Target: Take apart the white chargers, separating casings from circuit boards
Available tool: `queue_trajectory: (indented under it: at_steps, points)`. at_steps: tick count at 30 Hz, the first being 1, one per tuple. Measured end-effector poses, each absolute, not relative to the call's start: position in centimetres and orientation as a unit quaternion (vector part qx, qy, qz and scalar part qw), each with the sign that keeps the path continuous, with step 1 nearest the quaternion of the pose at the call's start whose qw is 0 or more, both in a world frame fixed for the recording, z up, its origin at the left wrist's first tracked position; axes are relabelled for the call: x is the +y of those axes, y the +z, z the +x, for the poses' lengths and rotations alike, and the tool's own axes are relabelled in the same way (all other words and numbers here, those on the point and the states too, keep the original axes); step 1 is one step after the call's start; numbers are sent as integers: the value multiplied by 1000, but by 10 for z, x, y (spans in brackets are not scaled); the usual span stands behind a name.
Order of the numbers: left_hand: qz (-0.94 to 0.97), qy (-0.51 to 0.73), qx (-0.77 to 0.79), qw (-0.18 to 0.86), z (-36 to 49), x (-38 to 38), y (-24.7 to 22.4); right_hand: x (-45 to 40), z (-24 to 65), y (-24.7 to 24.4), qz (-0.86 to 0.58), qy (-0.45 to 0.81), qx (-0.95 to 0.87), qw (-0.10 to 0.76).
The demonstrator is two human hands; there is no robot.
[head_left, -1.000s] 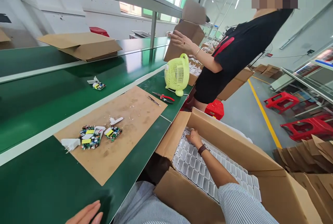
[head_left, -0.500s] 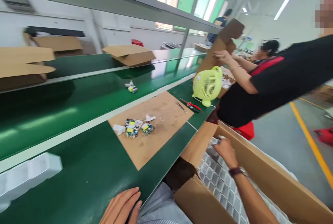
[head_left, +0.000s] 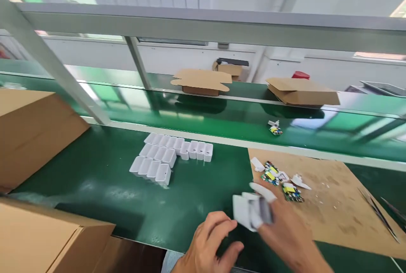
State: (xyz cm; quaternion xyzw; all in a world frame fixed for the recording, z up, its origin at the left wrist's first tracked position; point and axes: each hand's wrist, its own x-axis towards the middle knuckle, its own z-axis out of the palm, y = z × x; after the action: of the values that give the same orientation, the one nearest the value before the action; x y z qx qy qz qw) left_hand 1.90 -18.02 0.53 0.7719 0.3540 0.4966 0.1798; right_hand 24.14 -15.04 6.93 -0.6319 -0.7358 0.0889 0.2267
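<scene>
My right hand point(head_left: 285, 226) is closed around several white plastic housings point(head_left: 245, 211), somewhat blurred, over the green bench. Close to their left side is my left hand point(head_left: 211, 243), its fingers curved and apart with nothing in them. Farther left on the bench stand rows of similar white open-topped housings point(head_left: 158, 154). Just beyond my right hand, small circuit boards point(head_left: 292, 192) with yellow parts lie on a brown cardboard sheet point(head_left: 333, 209), beside loose white plastic pieces point(head_left: 257, 164).
Tweezers point(head_left: 380, 214) lie on the sheet's right part. Large cardboard boxes point(head_left: 41, 235) stand at the left. Flattish cartons point(head_left: 301, 91) sit on the far ledge, and a circuit board point(head_left: 275, 130) lies on the green strip. A grey rail point(head_left: 203, 28) crosses overhead.
The view has swung left from the carton of housings. My right hand has come out of that carton with several housings. My left hand has lifted off the bench edge towards them.
</scene>
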Motion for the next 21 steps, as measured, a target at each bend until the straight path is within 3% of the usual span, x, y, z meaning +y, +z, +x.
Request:
queue_trajectory:
  at_steps: [4, 8, 10, 15, 21]
  points:
    - [674, 527, 489, 168, -13, -167, 6, -81, 131, 72, -597, 105, -782, 144]
    - [607, 508, 584, 179, -41, -151, 4, -52, 77, 70, -574, 104, -805, 110]
    - [592, 499, 604, 190, -49, -147, -1, -50, 74, 67, -553, 92, -818, 128]
    - [580, 467, 627, 227, -52, -144, -6, -64, 113, 53, -536, 52, -799, 267]
    - [619, 430, 622, 214, -46, -138, -6, -81, 129, 38, -566, 263, -735, 266]
